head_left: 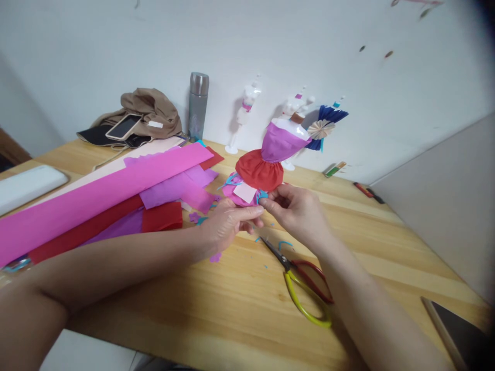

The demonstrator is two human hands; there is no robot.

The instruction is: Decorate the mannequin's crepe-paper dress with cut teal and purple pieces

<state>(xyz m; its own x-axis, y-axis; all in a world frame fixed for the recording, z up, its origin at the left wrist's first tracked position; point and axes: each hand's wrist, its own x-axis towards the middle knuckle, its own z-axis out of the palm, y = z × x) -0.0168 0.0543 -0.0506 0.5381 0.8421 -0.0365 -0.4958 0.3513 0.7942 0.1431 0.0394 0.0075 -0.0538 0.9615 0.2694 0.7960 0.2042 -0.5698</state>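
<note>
A small dress form (288, 126) wears a crepe paper dress with a purple top, a red gathered skirt (258, 170) and a pink lower tier (243, 200). A pale pink square (245, 192) and blue cut pieces (262, 195) sit on that tier. My left hand (228, 221) is at its lower edge, thumb along the hem and fingers curled below. On the tier's right side, my right hand (296, 208) pinches a blue piece between thumb and forefinger. Scissors (286, 264) with one red and one yellow handle lie partly open near my right forearm.
Crepe paper strips (116, 193) cover the table's left side, with purple flower cutouts (215, 257) near my left hand. At the back stand a steel flask (198, 108), more small dress forms (243, 113), a brown bag (152, 111) and a phone (124, 127). A tablet-like device (456, 330) lies front right.
</note>
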